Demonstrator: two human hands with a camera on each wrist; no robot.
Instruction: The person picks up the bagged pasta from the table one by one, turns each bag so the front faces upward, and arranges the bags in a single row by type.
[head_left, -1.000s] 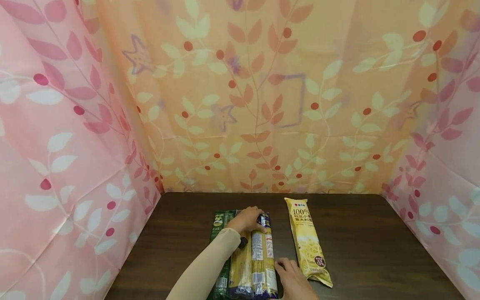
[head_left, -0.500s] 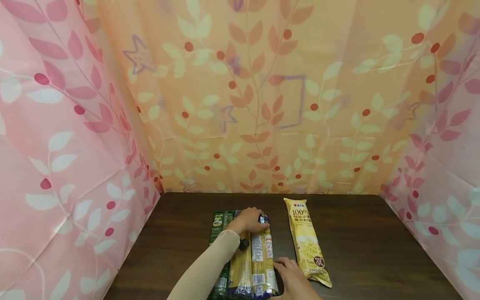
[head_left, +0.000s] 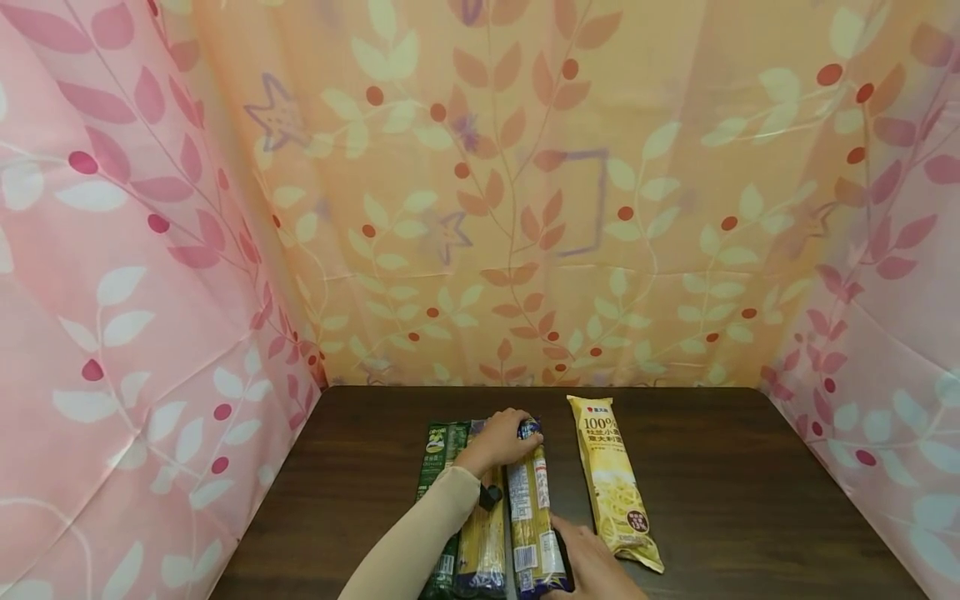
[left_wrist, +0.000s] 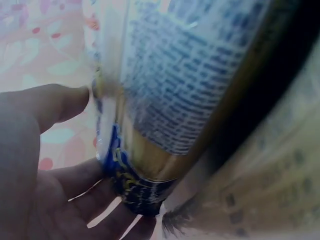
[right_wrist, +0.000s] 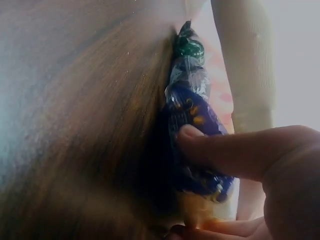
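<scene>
In the head view three spaghetti packets lie side by side. The rightmost is a clear packet with blue ends [head_left: 531,508], lying apart from the middle spaghetti packet [head_left: 483,533]. My left hand [head_left: 501,437] grips its far end; in the left wrist view its fingers go round the blue tip of the printed packet [left_wrist: 175,80]. At the near end my right hand [head_left: 588,558] holds the same packet. The right wrist view has that thumb [right_wrist: 215,150] against the blue end [right_wrist: 192,107], with the fingers partly out of sight below. A green packet [head_left: 442,446] is partly behind the left arm.
A yellow pasta packet [head_left: 611,475] lies slightly slanted to the right of my right hand. All of it rests on a dark wooden table [head_left: 720,483]. Floral curtains [head_left: 495,208] close off the back and both sides.
The rightmost spaghetti packet has shifted right and turned a little, opening a narrow gap to the middle one. Both hands moved with it. The green and yellow packets stay put.
</scene>
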